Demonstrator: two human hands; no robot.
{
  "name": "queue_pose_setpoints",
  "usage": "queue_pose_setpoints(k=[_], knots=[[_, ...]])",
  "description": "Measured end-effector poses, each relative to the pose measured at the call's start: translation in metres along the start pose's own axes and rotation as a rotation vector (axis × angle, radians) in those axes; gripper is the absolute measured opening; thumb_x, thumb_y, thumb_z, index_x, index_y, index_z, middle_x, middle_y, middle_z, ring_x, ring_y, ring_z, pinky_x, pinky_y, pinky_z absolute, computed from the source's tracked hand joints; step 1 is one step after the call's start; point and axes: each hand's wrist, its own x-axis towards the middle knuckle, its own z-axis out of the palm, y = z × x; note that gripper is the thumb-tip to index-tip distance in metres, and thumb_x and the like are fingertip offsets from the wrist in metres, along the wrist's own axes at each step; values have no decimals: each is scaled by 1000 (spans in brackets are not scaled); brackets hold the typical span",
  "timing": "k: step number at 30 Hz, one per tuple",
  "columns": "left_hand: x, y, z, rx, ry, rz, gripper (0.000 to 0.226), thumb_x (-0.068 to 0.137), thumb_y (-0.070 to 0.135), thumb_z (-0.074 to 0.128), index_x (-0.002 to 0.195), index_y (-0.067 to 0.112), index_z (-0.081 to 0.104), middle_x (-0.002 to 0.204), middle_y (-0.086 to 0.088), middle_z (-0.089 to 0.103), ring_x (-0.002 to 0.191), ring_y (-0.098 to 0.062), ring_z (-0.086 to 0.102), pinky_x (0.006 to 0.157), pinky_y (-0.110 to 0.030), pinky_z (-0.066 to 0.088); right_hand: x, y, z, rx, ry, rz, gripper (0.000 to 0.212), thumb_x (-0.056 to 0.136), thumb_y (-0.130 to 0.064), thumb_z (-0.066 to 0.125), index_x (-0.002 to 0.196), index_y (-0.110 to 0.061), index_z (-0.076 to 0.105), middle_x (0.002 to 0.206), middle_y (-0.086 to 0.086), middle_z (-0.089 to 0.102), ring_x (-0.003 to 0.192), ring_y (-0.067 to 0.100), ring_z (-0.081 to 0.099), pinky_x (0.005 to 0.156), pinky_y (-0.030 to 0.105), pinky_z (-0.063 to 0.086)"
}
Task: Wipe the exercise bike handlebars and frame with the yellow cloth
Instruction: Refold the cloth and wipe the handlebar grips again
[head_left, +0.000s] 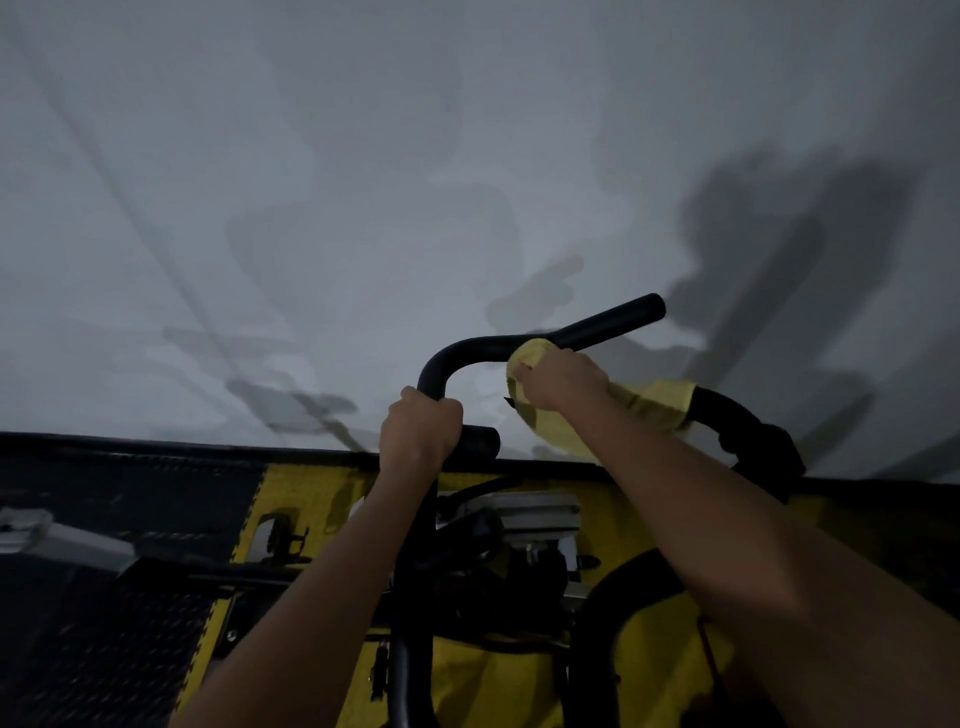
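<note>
- The yellow cloth (540, 410) is bunched up in my right hand (563, 376), up on the black handlebars (597, 325) of the exercise bike.
- My right hand squeezes the cloth. My fingers are curled around it and push it against the bar, just past the bend.
- Part of the cloth sticks out above my fingers and lies on the bar. Another part hangs down under my wrist. One more bit pokes out on the far side of my arm, next to the right handle (727, 410).
- My left hand (421, 428) is curled tight around the left handle (480, 440). The short black end of that handle sticks out past my fingers.
- The bar goes up from my left hand, bends over, and runs off to the right. Its round end (652, 306) points up at the wall.
- Both of my arms are bare and reach forward from the bottom of the view.
- Below my hands is the dark bike frame (410, 597), with black cables and a silver metal part (535, 512) near the middle.
- Under the bike is a floor mat (306, 499) with yellow and black pieces.
- Behind it all is a pale grey wall (311, 156). It has dark shadows on it, and the biggest shadow is on the right.
</note>
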Motion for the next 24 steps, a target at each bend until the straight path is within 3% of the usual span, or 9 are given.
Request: queue_pose_setpoints(k=[3, 6, 8, 11, 16, 20, 22, 24], knots=[[-1, 1, -1, -3, -13, 13, 38, 91, 23, 45, 122, 2, 50, 92, -6, 51, 82, -25, 50, 71, -34, 38, -19, 19, -4, -160, -121, -103, 57, 105, -49, 36, 145, -8, 43, 146, 14, 47, 132, 30, 47, 109, 40, 37], [-2, 2, -3, -21, -28, 13, 35, 89, 23, 46, 118, 3, 51, 79, -1, 49, 74, -21, 51, 68, -33, 38, -49, 55, -11, -459, 93, -367, 67, 102, -61, 29, 141, -10, 49, 131, 13, 60, 114, 28, 59, 91, 39, 46], [-2, 2, -4, -23, -46, 20, 34, 89, 23, 47, 116, 3, 52, 76, 0, 47, 66, -15, 49, 61, -31, 37, -68, 84, -25, -558, 138, -454, 66, 98, -67, 33, 137, -17, 50, 121, 7, 63, 106, 23, 61, 82, 35, 44], [-1, 1, -5, -27, -61, 26, 35, 89, 24, 47, 117, 3, 51, 77, -1, 49, 65, -13, 48, 55, -30, 35, -83, 119, -50, -581, 42, -392, 65, 94, -71, 38, 134, -21, 48, 123, 4, 62, 107, 20, 59, 78, 30, 38], [4, -1, 0, -5, -31, 26, 38, 91, 25, 47, 121, 2, 49, 89, -5, 53, 78, -23, 52, 67, -32, 38, -70, 111, -50, -665, 55, -392, 69, 93, -73, 35, 129, -16, 51, 121, 6, 61, 106, 23, 60, 85, 33, 42], [8, -2, 4, 12, -6, 17, 38, 92, 25, 47, 121, 0, 48, 90, -6, 52, 77, -23, 51, 65, -33, 37, -48, 67, -24, -520, 138, -422, 69, 98, -68, 27, 116, -12, 61, 95, 4, 59, 82, 22, 56, 75, 36, 47], [9, -1, 5, 13, 0, 21, 38, 92, 25, 47, 120, 0, 48, 87, -5, 52, 74, -21, 51, 63, -31, 37, -34, 43, -6, -402, 200, -327, 65, 103, -59, 25, 116, -7, 63, 102, 8, 62, 88, 25, 58, 72, 35, 44], [8, -1, 4, 9, 4, 14, 38, 91, 25, 47, 120, 0, 49, 94, -9, 55, 78, -24, 52, 66, -33, 38, -15, 21, 6, -255, 171, -147, 54, 105, -48, 30, 122, -8, 62, 121, 10, 63, 105, 27, 60, 79, 35, 44]])
